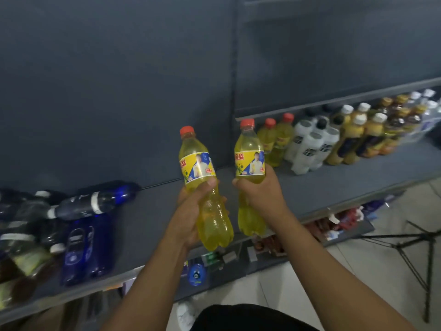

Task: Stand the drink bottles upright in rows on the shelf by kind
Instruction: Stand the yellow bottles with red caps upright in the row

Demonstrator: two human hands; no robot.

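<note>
shelf point(152, 211): grey deck running left to right, rising toward the right of the view; holds every loose bottle in sight.
standing rows point(334, 139): right end of the shelf, all upright with caps up, sorted by kind. From the near end: yellow red-capped point(278, 142), white point(307, 149), orange juice with white caps point(353, 139), dark with gold caps point(401, 115), clear point(428, 111) (the far end is too blurred to count).
lying heap point(47, 223): left end of the shelf, bottles on their sides, mixed kinds. The top blue bottle point(95, 201) has its long axis left to right with its cap to the left.
left-hand bottle point(207, 204): yellow soda, red cap up, long axis tilted with the top leaning left and the base toward the camera; held over the bare middle of the shelf.
right-hand bottle point(249, 149): same kind, near vertical, cap up, just beside the yellow red-capped row but not touching it.
left hand point(189, 211): fingers wrapped round the waist of its bottle, below the label.
right hand point(262, 194): gripping its bottle at the label's lower edge, thumb across the front.
gap: the two held bottles sit side by side, apart.
lower shelf point(353, 230): small packets, blurred.
</note>
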